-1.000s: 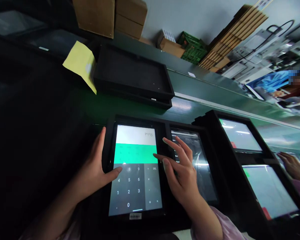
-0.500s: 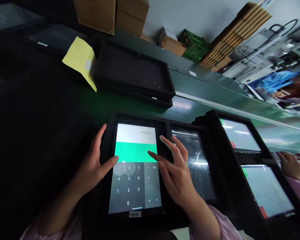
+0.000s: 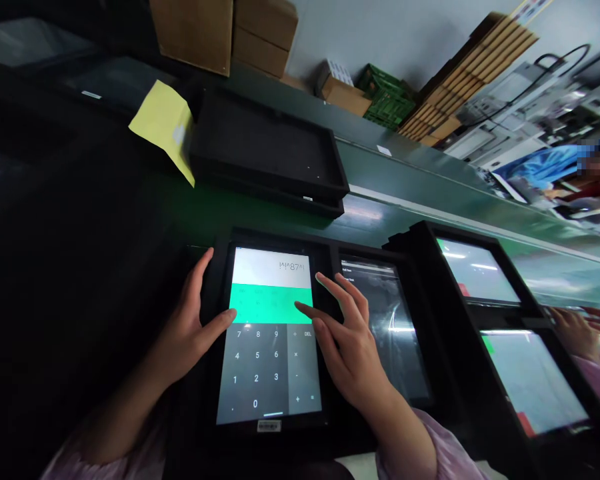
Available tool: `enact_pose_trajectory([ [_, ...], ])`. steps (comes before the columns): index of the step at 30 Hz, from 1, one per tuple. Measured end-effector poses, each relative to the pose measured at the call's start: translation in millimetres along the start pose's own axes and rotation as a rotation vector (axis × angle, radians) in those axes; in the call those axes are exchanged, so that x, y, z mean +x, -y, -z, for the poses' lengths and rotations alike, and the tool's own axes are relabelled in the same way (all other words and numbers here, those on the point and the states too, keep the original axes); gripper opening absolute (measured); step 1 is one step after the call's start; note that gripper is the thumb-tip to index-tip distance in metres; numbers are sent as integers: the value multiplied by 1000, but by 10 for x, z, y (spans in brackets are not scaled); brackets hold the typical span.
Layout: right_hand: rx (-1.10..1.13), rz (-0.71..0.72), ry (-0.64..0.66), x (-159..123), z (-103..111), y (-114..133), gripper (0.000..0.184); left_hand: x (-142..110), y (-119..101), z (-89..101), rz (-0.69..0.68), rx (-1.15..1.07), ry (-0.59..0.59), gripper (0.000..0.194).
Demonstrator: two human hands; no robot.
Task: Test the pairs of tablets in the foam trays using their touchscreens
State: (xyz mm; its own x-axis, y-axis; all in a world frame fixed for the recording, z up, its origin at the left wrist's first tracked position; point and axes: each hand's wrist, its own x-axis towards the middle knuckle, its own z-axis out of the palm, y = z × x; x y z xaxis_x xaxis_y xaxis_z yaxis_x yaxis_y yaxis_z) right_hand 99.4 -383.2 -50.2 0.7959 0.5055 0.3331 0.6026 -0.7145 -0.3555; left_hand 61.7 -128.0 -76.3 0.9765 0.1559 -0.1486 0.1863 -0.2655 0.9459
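A tablet (image 3: 267, 373) lies in a black foam tray in front of me, its screen showing a calculator with a green band and number keys. My left hand (image 3: 190, 327) rests open on the tablet's left edge, thumb tip at the screen's left side by the green band. My right hand (image 3: 345, 340) is open with fingers spread, its thumb at the screen's right edge near the DEL key. A second tablet (image 3: 395, 327) with a dim screen lies just right of it, partly under my right hand.
An empty black tray (image 3: 265, 150) sits farther back beside a yellow paper (image 3: 165, 123). Two lit tablets (image 3: 475, 270) stand in a raised black holder at right, where another person's hand (image 3: 575, 330) reaches. Cardboard boxes (image 3: 230, 30) and green crates (image 3: 387, 100) line the far shelf.
More characters have appeared in the calculator display. My left thumb has slid up from the 7 key to the screen's left edge; my right hand shifted slightly left.
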Motion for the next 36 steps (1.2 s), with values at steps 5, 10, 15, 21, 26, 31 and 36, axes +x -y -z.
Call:
enact_pose_trajectory([
  [5,6,-1,21,-5,-2,8,32,5,-2,-8,-21,5,-1,87],
  [10,-16,-44,-68,-14,-14,-30,32,1,13,-18,-24,-6,-14,85],
  [15,-20,-38,-55,-21,-12,-34,31,-1,-18,-14,-12,-9,-11,87],
  [21,-7,18,54,-7,2,-3,32,3,-57,-13,16,-12,-20,88],
  [26,28,-33,-105,17,23,-11,34,39,-83,-1,50,-70,-93,82],
  [31,-39,-70,-292,-14,240,-133,34,127,-83,-13,80,-142,-147,74],
  [36,-190,-194,-349,-168,430,-562,38,221,-40,-43,192,-311,-185,65],
])
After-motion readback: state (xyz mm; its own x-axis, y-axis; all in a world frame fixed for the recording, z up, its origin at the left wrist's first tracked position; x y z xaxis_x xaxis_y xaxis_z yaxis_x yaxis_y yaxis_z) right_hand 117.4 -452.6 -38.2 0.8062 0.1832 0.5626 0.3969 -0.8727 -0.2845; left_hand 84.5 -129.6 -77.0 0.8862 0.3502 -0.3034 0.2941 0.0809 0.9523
